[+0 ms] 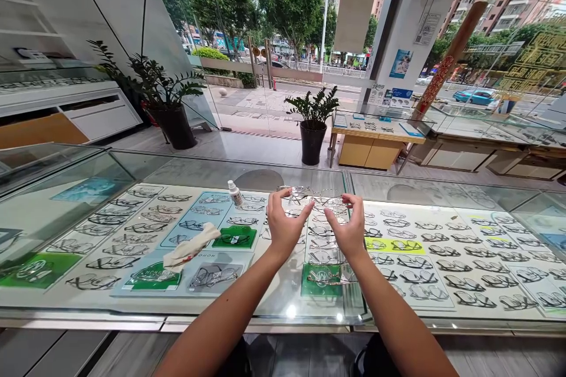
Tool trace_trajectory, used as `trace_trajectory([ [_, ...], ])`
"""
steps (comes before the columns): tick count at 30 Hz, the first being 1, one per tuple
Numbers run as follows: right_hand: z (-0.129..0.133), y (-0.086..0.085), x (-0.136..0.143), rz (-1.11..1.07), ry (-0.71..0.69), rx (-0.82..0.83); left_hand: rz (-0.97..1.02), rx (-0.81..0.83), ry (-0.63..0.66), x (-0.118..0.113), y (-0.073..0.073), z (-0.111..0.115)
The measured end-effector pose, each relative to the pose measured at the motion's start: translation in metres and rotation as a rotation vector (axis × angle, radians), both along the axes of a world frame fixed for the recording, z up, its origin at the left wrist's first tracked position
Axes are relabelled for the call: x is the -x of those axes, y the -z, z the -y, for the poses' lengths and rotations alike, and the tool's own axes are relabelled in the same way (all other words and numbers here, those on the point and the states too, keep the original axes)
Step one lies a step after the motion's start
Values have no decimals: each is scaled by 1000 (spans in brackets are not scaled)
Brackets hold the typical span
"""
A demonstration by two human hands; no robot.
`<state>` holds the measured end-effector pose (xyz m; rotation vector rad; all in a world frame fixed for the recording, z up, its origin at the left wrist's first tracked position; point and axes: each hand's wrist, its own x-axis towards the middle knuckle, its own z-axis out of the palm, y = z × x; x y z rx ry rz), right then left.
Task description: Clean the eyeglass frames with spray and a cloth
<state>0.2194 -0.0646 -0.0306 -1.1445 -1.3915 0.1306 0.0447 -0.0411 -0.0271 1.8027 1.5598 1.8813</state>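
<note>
My left hand (283, 221) and my right hand (347, 224) are raised over the glass counter, thumbs and fingers closed on opposite sides of a thin-framed pair of eyeglasses (326, 194). The eyeglasses are held level between the hands, and their fine outline blends with the frames behind. To the left of my left hand a small white bottle (234, 194) stands upright on the glass. A crumpled cream cloth (192, 248) lies nearer to me on the left. Below my right hand, a thin metal pair of glasses (331, 277) shows over a green card.
Under the glass counter top (274, 300) lie rows of eyeglass frames (469, 252) on white, blue and green boards. Beyond it stand a potted plant (312, 129), another potted plant (172, 112) and a wooden display table (375, 138), with large windows behind.
</note>
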Motion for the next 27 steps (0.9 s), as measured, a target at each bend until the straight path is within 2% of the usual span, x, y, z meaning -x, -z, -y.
trace_trajectory([
  [27, 1, 1, 3, -84, -20, 92, 127, 111, 64, -4, 1, 4],
])
